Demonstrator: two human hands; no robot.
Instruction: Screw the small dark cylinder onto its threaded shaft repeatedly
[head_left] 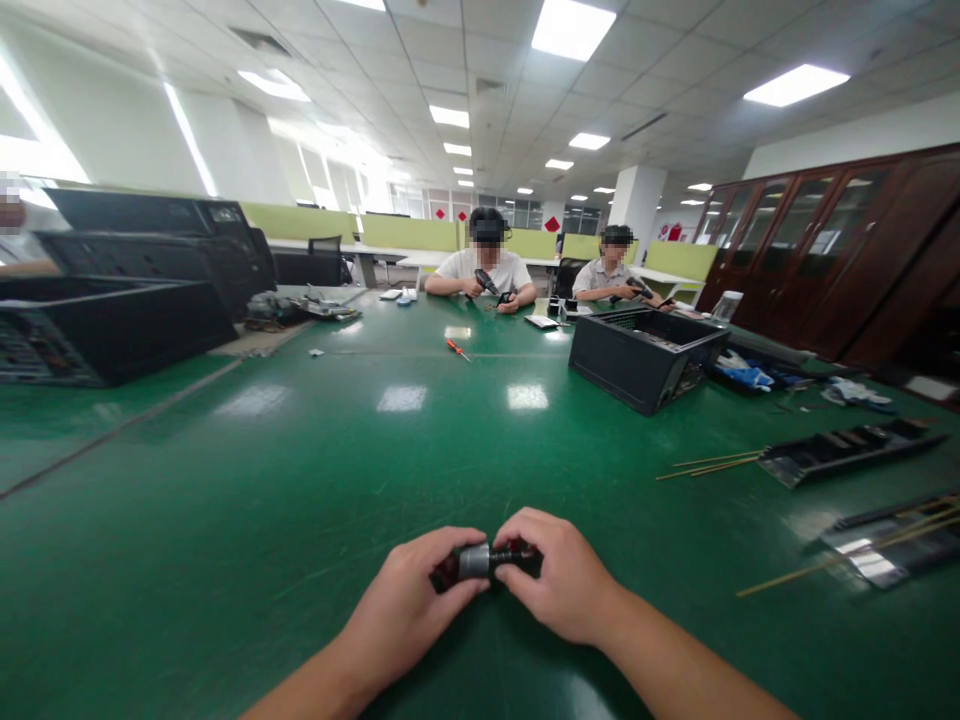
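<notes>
In the head view, a small dark cylindrical part with a grey collar (474, 561) is held between both hands, over the near middle of a glossy green tabletop (337, 480). Its left end is gripped by the left hand (401, 592), with the thumb and fingers curled around the dark body and collar. The narrower, dark right end is pinched by the right hand (562, 575); much of it is hidden by the fingers. Whether the part is touching the tabletop cannot be told.

Farther out, a red-handled screwdriver (457, 350) is seen lying on the green surface. To the right, a black computer case (619, 362) is placed, with thin yellowish rods (716, 464) and a dark tray-like piece (844, 450) nearer. More black cases (161, 335) are stacked at the left. Across the table, a pistol-shaped power tool (486, 281) is held by a seated co-worker (450, 270).
</notes>
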